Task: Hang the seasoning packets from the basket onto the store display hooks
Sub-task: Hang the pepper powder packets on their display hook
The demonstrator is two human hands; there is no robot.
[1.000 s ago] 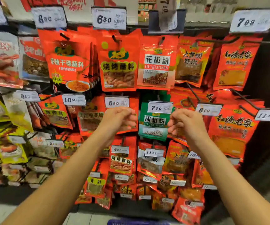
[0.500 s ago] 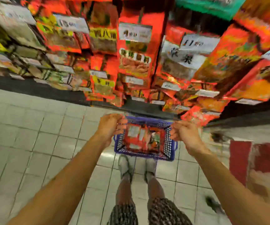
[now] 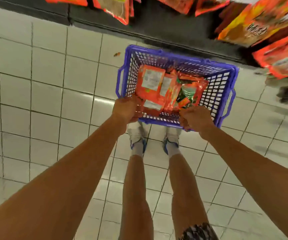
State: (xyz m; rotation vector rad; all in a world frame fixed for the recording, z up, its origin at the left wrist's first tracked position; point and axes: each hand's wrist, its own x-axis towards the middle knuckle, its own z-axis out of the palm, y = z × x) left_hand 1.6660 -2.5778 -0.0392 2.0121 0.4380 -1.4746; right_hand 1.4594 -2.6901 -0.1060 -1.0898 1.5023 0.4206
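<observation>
Both hands, left hand [image 3: 126, 110] and right hand [image 3: 196, 118], reach curled into the basket [image 3: 226, 104] at twelve o'clock; whether they grip anything I cannot tell. The packets [image 3: 151, 84] look light, floppy and slick, best pinched by the top edge.

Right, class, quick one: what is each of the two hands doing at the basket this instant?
Left hand: over the basket's near edge at an orange packet; grip cannot be told.
Right hand: curled at the packets' edge; hold cannot be told.

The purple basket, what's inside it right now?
The basket holds a loose pile of red seasoning packets, one showing green. Both hands reach in at its near edge. Lower packets and its floor are covered.
</observation>
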